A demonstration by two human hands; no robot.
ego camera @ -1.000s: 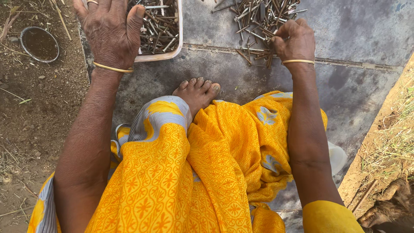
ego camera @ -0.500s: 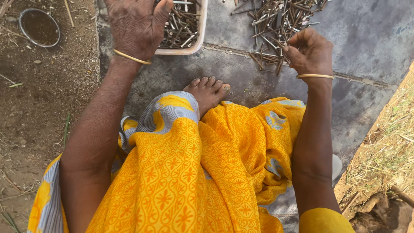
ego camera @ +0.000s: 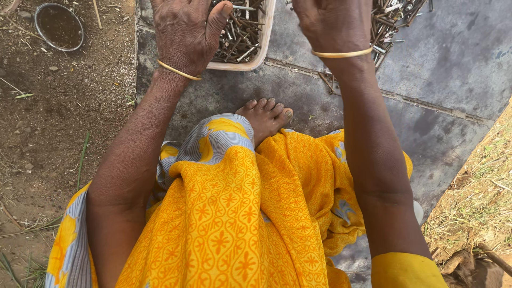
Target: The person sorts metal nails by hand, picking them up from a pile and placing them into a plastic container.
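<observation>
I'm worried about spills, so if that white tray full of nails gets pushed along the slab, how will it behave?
The white tray is heaped with nails, so it is probably heavy for its size and would drag rather than glide. Its thin rim may flex if lifted by one edge. The left hand resting on it should steady it.

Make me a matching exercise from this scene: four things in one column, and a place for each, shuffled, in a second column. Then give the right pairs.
Things:
1. white tray
2. round metal bowl
3. loose nail pile
4. bare foot

Places:
A. on the bare dirt, top left
B. on the grey slab, beyond the right hand
C. under the left hand, full of nails
D. sticking out from the yellow cloth, on the slab

Pairs: 1-C, 2-A, 3-B, 4-D
</observation>
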